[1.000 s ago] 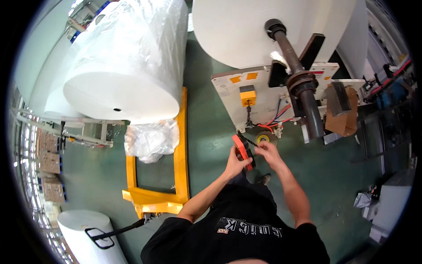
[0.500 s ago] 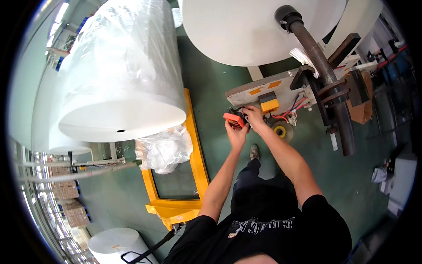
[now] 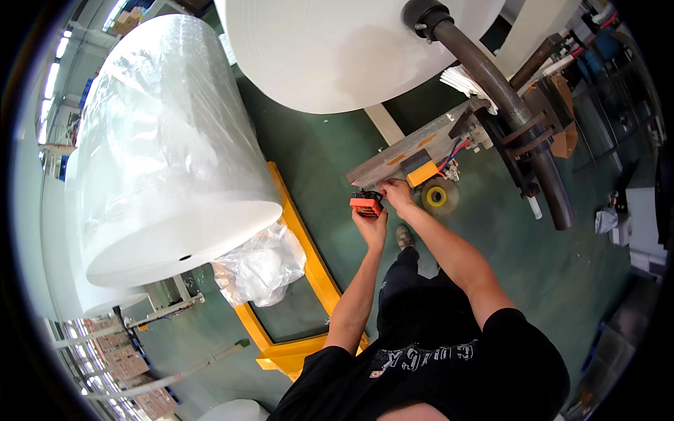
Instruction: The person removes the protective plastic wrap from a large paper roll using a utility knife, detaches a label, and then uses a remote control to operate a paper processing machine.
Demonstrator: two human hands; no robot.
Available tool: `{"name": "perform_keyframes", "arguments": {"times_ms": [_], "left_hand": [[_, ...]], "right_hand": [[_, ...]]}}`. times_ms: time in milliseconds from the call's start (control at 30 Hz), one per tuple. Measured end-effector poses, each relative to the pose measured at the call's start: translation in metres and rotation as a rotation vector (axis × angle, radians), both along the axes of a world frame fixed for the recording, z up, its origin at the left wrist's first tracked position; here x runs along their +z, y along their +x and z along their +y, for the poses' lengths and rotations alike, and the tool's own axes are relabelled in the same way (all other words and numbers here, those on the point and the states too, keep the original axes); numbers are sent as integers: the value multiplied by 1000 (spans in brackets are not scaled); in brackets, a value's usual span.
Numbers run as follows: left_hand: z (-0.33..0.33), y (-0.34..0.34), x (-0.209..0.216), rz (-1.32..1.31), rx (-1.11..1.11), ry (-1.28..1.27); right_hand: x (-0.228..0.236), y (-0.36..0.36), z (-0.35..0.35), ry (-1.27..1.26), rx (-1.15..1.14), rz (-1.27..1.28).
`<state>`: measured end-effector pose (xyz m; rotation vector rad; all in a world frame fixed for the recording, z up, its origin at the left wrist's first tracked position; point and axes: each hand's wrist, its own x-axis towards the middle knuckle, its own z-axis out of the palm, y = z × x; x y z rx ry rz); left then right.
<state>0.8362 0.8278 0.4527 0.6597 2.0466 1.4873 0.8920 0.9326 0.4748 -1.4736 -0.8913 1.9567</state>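
My left hand (image 3: pixel 371 229) is closed around a small boxy orange-red and black device (image 3: pixel 365 205), held out in front of me. Close to its black upper edge is my right hand (image 3: pixel 397 194), its fingers curled together. Whatever lies between those fingers is too small to make out. Just beyond them stands a metal machine panel (image 3: pixel 393 156) with a yellow and black box (image 3: pixel 420 170) mounted on it. A yellow-hubbed wheel (image 3: pixel 437 197) sits under that box, beside my right wrist.
Large white rolls surround me: a plastic-wrapped roll (image 3: pixel 168 126) on the left and a bare roll (image 3: pixel 316 56) ahead. A dark steel shaft (image 3: pixel 491 81) juts out at right. A yellow pallet-truck frame (image 3: pixel 309 242) lies on the floor at left, with crumpled plastic film (image 3: pixel 263 263) over it.
The view has shifted and turned slightly. The device has tilted more level in my left hand, and my right fingers have drawn a little away from its body toward the panel edge.
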Motion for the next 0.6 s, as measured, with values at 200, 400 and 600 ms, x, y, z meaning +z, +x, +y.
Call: {"name": "perform_keyframes", "arguments": {"times_ms": [200,400,600], "left_hand": [[-12,2,-3,-132,-20,128],[-2,11,31,-139,-60,139],[9,8,30,-174,-40,147]], "right_hand": [[19,5,-13,172,192,-39],[39,19,-1,52,396,-9],[42,13,0,89,90,78]]}}
